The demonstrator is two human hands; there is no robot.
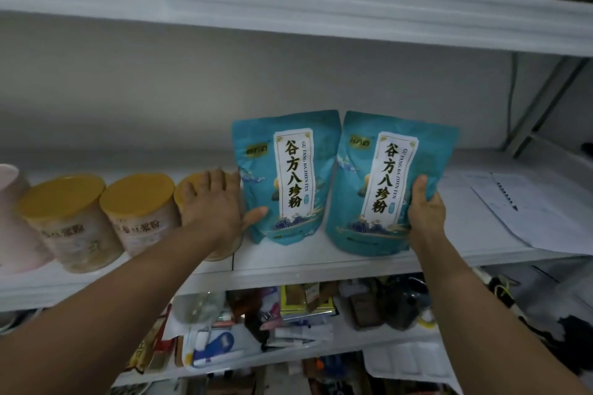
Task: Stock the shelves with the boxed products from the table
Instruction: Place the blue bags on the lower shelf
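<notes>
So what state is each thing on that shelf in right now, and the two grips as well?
left pouch: upright on the shelf, top closed.
right pouch: upright, top closed, held.
yellow-lidded cans: upright, lids on.
papers: lying flat.
left-hand grip: fingers spread, thumb touching the left pouch.
right-hand grip: curled round the right pouch's right edge.

Left pouch (284,176): teal, white label — upright on shelf (288,261).
Right pouch (390,183): same, tilted — just beside, at its 3 o'clock.
</notes>
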